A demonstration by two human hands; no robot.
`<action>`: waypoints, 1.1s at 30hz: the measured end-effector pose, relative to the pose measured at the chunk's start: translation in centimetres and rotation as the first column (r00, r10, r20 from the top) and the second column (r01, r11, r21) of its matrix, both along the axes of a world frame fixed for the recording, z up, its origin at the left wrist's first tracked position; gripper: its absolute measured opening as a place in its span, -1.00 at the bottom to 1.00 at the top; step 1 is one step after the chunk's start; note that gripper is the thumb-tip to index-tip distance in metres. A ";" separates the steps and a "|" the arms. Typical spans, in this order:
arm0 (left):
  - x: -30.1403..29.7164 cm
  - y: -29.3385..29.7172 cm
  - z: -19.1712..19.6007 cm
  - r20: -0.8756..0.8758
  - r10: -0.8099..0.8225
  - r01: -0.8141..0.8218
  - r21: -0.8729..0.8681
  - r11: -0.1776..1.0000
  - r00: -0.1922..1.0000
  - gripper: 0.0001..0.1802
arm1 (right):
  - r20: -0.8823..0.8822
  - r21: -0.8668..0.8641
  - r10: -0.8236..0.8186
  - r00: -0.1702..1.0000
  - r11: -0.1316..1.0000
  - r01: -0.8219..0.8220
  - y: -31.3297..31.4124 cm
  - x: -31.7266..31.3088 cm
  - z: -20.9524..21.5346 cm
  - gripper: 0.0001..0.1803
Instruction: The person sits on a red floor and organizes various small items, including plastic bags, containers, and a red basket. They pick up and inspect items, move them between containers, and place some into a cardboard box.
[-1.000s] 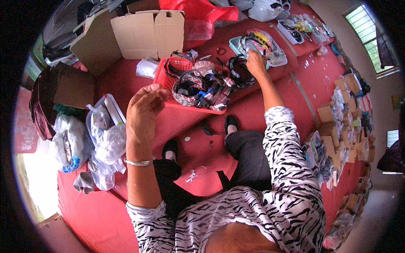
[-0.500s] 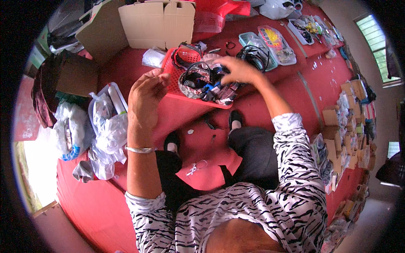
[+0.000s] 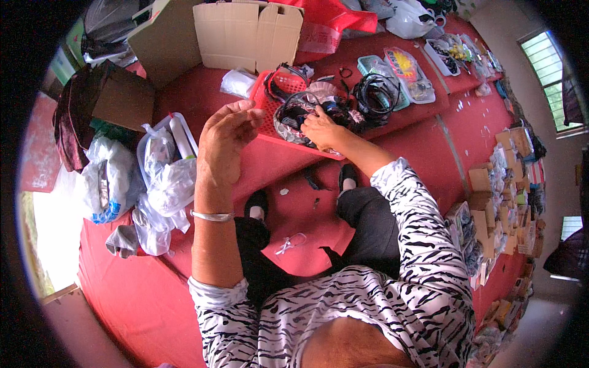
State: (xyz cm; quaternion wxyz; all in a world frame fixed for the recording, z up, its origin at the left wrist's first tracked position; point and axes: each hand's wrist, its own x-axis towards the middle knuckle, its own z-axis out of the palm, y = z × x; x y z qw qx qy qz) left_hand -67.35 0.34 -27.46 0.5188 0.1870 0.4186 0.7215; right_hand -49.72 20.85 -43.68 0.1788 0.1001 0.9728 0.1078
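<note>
Right hand (image 3: 322,130) now down at headbands (image 3: 288,130) in the red basket (image 3: 268,126), left hand (image 3: 227,138) still aloft, each grip's closure unclear

My location is a makeshift workroom for small goods; whether it belongs to a house or a shop cannot be determined. Indicators: a red covering (image 3: 420,159) spreads beneath the stock and my feet. A red basket (image 3: 265,127) holds a heap of hair accessories (image 3: 289,127); black hoops (image 3: 375,98) lie beside it. A white tray (image 3: 427,98) contains further small items. Cardboard (image 3: 245,37) stands at the rear, plastic bags (image 3: 175,187) lie at left, and small cartons (image 3: 483,179) line the right side, below a slatted window (image 3: 546,67).
</note>
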 end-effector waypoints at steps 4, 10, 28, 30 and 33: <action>-0.1 -0.3 -0.1 -0.041 0.012 -0.013 -0.031 0.999 0.999 -0.82 | 0.033 -0.233 -0.078 0.996 0.969 0.084 1.1 -1.0 -1.2 -0.74; -0.4 -0.4 -0.4 -0.005 0.024 -0.024 0.007 1.000 1.000 -0.81 | -0.224 -0.376 -0.120 0.967 0.926 0.028 2.8 -1.2 1.7 -0.75; -0.1 0.7 -1.2 0.009 0.171 -0.171 -0.027 0.985 0.985 -0.85 | -0.357 -0.901 -0.772 0.527 0.134 -0.414 4.1 2.0 16.7 -0.50; -0.2 0.6 -1.3 0.073 0.202 -0.203 -0.001 0.979 0.977 -0.86 | -0.438 -0.851 -0.766 0.471 0.184 -0.492 1.6 1.2 18.7 -0.45; 0.6 0.9 -1.8 0.240 -0.030 -0.011 0.166 0.986 0.970 -0.80 | -0.407 -0.885 -0.783 0.471 0.210 -0.416 -0.8 1.8 21.2 -0.36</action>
